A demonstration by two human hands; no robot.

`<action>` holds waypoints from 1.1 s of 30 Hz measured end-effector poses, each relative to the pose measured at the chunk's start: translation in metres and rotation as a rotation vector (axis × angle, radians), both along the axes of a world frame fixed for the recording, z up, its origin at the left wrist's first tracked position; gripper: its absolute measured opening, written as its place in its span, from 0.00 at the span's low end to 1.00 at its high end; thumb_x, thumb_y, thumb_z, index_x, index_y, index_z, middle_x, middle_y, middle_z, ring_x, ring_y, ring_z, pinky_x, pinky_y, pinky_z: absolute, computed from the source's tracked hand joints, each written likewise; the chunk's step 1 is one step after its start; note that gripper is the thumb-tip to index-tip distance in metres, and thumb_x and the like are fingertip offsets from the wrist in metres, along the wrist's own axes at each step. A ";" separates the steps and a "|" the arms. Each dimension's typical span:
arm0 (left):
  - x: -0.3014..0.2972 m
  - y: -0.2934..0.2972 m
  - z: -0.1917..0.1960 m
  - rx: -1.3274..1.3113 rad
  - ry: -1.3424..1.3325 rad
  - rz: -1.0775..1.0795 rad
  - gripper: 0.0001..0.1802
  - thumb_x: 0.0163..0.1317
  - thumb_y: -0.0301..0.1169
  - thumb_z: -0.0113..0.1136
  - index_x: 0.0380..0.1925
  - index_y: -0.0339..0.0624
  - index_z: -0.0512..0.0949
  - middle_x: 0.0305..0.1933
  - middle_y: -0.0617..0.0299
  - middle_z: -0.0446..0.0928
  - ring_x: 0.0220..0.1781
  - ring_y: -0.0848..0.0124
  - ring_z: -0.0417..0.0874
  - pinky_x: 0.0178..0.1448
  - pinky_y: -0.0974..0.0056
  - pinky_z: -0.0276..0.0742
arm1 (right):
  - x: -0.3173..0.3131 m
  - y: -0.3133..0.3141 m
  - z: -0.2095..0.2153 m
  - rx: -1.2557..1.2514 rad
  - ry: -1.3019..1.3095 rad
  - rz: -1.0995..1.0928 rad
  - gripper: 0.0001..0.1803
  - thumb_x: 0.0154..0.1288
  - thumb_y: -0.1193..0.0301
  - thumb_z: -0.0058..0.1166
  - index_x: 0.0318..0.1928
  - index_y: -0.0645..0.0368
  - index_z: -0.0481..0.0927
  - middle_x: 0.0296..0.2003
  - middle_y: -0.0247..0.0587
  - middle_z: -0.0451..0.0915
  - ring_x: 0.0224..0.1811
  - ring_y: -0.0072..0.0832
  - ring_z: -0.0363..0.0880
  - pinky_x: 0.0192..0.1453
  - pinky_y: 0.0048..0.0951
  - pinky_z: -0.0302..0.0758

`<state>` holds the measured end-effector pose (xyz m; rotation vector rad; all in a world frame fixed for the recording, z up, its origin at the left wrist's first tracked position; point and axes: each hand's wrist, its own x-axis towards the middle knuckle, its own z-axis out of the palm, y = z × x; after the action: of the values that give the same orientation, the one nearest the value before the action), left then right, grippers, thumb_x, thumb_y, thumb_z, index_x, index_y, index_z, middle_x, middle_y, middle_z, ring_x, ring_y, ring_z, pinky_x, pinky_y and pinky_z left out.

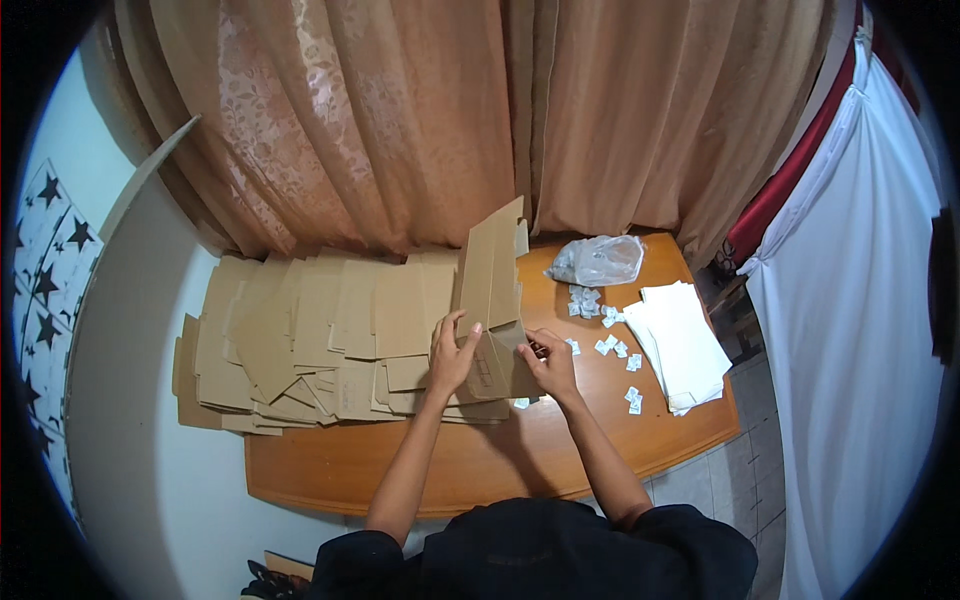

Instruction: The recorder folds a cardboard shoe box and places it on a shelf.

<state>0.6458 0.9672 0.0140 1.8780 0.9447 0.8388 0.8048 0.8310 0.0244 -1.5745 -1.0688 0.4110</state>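
A brown cardboard box (491, 270), partly folded with its long lid flap standing up, is tilted above the table in front of me. My left hand (452, 358) grips its left side, thumb on the near panel and fingers behind the edge. At the right side, my right hand (549, 362) has its fingers curled on the box's edge near a side flap. The right fingertips are partly hidden. To the left lies a wide spread of overlapping flattened cardboard boxes (345, 300), reaching under the held box.
On the wooden table (400, 470), several small white square packets (583, 300) lie scattered right of the box. A clear plastic bag (600, 262) sits behind them. White sheets (678, 345) are stacked near the right edge. Brown curtains (390, 120) hang behind the table.
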 end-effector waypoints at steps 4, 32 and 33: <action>0.008 -0.016 0.040 0.022 -0.109 -0.026 0.39 0.67 0.51 0.62 0.67 0.35 0.65 0.67 0.40 0.68 0.71 0.48 0.68 0.74 0.51 0.62 | -0.009 -0.029 0.032 0.033 -0.270 -0.035 0.14 0.61 0.76 0.61 0.48 0.63 0.85 0.29 0.45 0.78 0.28 0.36 0.78 0.34 0.33 0.75; 0.025 -0.206 0.003 -0.126 -0.016 -0.289 0.27 0.59 0.20 0.49 0.62 0.33 0.72 0.51 0.49 0.82 0.53 0.63 0.81 0.58 0.62 0.75 | 0.039 -0.270 0.042 -0.065 -0.292 -0.605 0.13 0.60 0.75 0.60 0.46 0.61 0.86 0.30 0.46 0.82 0.26 0.38 0.83 0.34 0.36 0.79; 0.027 -0.219 0.000 -0.125 -0.011 -0.288 0.27 0.59 0.20 0.49 0.62 0.33 0.72 0.51 0.49 0.82 0.53 0.63 0.81 0.58 0.62 0.75 | 0.044 -0.283 0.039 -0.055 -0.297 -0.608 0.13 0.60 0.75 0.60 0.46 0.61 0.86 0.30 0.46 0.82 0.26 0.38 0.83 0.34 0.36 0.79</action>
<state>0.6729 0.7485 0.0141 1.8428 0.6820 0.6023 0.8492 0.5479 0.0638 -1.9521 -0.7401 -0.2132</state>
